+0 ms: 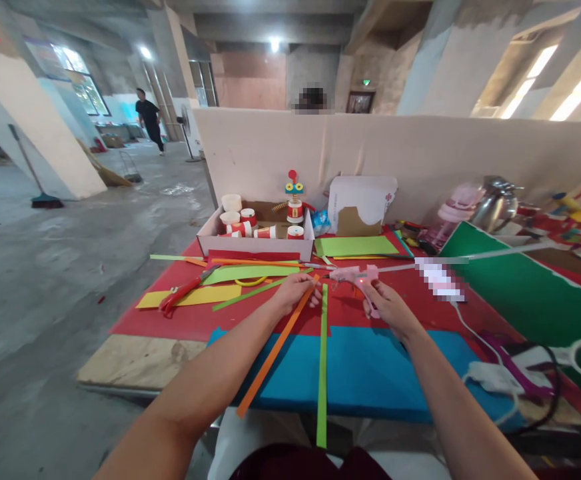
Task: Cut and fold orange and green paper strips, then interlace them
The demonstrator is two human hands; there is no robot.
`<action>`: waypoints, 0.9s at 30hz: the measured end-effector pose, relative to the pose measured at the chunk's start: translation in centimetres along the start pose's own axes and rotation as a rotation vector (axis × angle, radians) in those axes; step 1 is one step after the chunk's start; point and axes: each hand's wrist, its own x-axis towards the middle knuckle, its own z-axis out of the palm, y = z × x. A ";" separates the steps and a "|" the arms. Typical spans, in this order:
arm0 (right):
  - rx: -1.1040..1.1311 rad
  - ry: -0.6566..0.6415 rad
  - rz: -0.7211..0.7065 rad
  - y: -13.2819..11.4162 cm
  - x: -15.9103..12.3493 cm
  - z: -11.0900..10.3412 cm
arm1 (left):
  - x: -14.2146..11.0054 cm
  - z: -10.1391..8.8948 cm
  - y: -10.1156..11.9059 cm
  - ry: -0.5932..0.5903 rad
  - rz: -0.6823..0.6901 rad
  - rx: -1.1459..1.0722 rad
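My left hand pinches the upper end of a long orange paper strip, which slants down toward the table's near edge. In my right hand is a pink hot glue gun with a small red light lit; its nozzle points left, close to the strip's top end. Between my hands a light green paper strip runs straight toward me and past the table edge. Whether the nozzle touches the orange strip I cannot tell. Left of my left hand lie red-handled pliers on a yellow paper sheet.
A cardboard box holds several paper cups and a cup figure. Green paper lies beside it. At right are a slanted green board, a metal kettle and white cables. A person walks in the background.
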 end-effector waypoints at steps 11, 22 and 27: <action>-0.333 0.066 -0.210 -0.3 -0.2 0.9 | 0.5 -0.4 -0.3 -0.028 -0.028 -0.007; -0.464 0.070 -0.332 0.3 0.0 1.1 | 0.4 -0.5 -0.3 -0.040 -0.033 0.008; -0.490 0.060 -0.313 0.4 -0.1 1.2 | 0.4 -0.5 -0.3 -0.044 -0.034 0.011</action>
